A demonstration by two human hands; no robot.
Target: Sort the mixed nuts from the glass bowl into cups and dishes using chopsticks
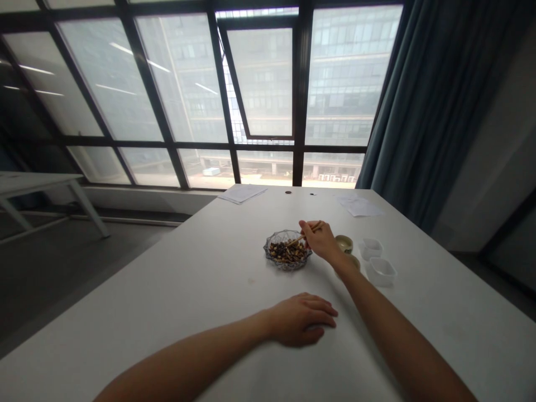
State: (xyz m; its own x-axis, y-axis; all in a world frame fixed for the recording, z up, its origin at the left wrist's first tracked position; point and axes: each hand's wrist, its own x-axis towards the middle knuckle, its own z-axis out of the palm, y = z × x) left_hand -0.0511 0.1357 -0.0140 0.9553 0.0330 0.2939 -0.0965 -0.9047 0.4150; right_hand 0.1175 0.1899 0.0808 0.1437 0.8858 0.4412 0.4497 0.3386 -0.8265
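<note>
The fingers point(307, 229) of the right hand point(321, 241) were closed around wooden chopsticks point(296, 240), gripped well back from the tips, presumably so that the knuckles cleared the rim while the tips reached inward. The tips lay among a mixture of small dark and pale pieces point(285, 254), apparently seeds, nuts or beans, though too small to identify surely. This mixture filled the faceted glass bowl point(288, 267) just right of the frame's centre; its broad, shallow form probably left the contents accessible from above. At lower centre, the left hand point(302, 319) was palm down with relaxed fingers, grasping nothing; it seemed to serve as a rest for the body, since it lay apart from the bowl.

To the right of the bowl stood two small ceramic cups, the farther one point(344, 243) beside the wrist and the nearer one point(355, 261) partly hidden by the forearm. Beyond them, farther right, were two clear plastic tubs, one behind point(371, 249) and one in front point(382, 271). The grouping appeared to keep every vessel within reach of the right arm. All stood on a white table point(201, 273), with papers point(243, 194) at its far left edge, seemingly set clear of the work.
</note>
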